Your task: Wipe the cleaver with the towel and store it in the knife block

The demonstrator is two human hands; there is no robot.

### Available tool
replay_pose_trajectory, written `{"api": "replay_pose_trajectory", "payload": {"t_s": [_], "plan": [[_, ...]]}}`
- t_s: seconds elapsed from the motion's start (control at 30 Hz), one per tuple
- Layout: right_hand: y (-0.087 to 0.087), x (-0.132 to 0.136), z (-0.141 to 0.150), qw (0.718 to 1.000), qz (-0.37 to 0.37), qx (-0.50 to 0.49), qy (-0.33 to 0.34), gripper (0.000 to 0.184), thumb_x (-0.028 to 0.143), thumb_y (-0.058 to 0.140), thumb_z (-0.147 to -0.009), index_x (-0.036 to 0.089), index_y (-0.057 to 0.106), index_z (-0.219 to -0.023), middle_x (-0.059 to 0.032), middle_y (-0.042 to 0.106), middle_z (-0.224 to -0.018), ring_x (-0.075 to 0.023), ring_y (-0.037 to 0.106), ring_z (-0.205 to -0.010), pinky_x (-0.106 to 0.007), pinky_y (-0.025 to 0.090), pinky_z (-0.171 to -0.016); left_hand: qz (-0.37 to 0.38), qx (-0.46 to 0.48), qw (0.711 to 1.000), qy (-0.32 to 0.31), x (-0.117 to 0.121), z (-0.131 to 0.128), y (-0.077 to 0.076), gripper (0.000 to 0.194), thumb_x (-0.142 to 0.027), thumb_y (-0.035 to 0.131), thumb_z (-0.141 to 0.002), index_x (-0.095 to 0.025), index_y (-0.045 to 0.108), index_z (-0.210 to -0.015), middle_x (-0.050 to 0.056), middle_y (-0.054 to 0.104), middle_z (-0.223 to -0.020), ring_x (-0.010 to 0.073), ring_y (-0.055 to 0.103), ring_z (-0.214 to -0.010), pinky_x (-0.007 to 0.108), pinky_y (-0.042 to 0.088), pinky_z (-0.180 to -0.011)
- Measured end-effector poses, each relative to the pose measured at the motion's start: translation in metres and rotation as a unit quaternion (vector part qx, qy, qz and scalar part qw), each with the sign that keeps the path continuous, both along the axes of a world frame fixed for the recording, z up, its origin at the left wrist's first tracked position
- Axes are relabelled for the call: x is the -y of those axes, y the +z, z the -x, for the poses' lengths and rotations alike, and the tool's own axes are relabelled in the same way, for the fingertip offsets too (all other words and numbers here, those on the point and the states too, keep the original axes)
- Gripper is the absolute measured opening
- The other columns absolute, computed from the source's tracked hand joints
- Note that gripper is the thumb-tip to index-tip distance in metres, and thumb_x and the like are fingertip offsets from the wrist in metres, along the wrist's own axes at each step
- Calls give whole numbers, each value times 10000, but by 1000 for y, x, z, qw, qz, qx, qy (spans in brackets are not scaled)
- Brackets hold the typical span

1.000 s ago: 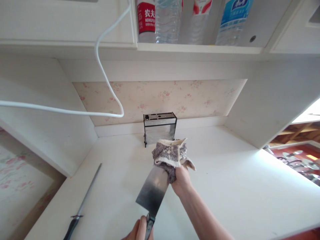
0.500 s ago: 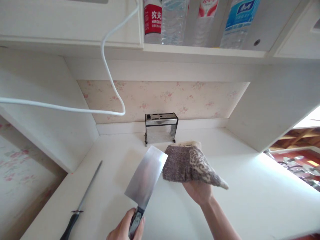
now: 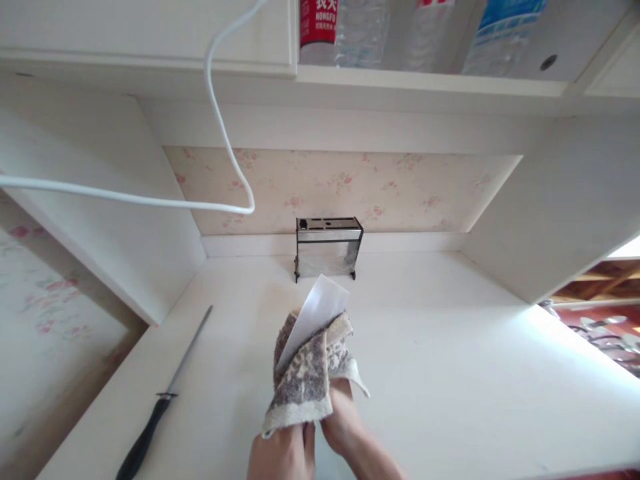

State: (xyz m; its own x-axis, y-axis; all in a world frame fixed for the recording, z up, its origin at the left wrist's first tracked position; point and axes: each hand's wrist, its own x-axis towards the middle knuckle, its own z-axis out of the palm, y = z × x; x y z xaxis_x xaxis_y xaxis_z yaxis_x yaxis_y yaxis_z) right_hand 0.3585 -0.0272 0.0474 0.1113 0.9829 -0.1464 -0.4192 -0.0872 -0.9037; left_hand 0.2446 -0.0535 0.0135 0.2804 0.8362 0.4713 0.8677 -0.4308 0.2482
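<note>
My left hand (image 3: 281,455) is closed on the cleaver, whose handle is hidden under cloth and fingers. Its broad steel blade (image 3: 319,308) points up and away, with the upper corner bare. A grey-brown patterned towel (image 3: 303,380) with pale edges is folded around the blade and touches both faces. Below the towel, my right hand (image 3: 343,417) grips it from the right side; the fingers are mostly covered by the cloth. To the left lies a honing steel (image 3: 155,415) with a black handle, flat on the white counter (image 3: 450,400).
A metal-framed box with a clear front (image 3: 329,252) stands against the back wall. A white cable (image 3: 225,137) hangs across the upper left. Plastic bottles (image 3: 363,33) stand on the shelf overhead. White side panels (image 3: 545,207) bound the counter recess.
The towel has moved left onto the cleaver and now wraps its blade. My hands have come close together. The camera view has shifted slightly.
</note>
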Motion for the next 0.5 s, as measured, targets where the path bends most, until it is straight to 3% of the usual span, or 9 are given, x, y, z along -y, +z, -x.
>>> {"api": "replay_pose_trajectory", "payload": {"t_s": [0.13,0.23,0.37,0.5], "plan": [[19,-3,4,998,17,-45,-28,243,285,721,-677,167,695,-888,-100,733,-812,-278,687,-847,-359,557,-741,-34,-58,998,-5,7,1,-4,203,-220,455,-922,-206,553,-744,41,639,-557,172,636,-459,219,463,-424],[29,-5,2,995,9,-83,-54,284,218,717,-661,170,672,-937,-85,731,-788,-262,690,-862,-347,554,-746,-37,-77,996,-16,11,0,-2,191,-226,398,-955,-199,548,-840,40,663,-603,166,650,-475,214,467,-417],[35,-18,-13,989,-1,-118,-93,284,165,702,-659,202,652,-937,-52,731,-768,-243,697,-864,-337,559,-734,-59,-87,994,-28,8,1,1,250,-232,290,-993,-152,500,-1102,97,733,-874,159,694,-564,226,494,-420],[34,-41,-39,982,-12,-142,-126,245,129,712,-633,203,654,-860,-30,724,-720,-242,704,-839,-333,565,-726,-84,-115,988,-66,-3,9,6,238,-207,318,-985,-124,480,-1138,78,724,-849,142,685,-548,217,487,-415]]}}
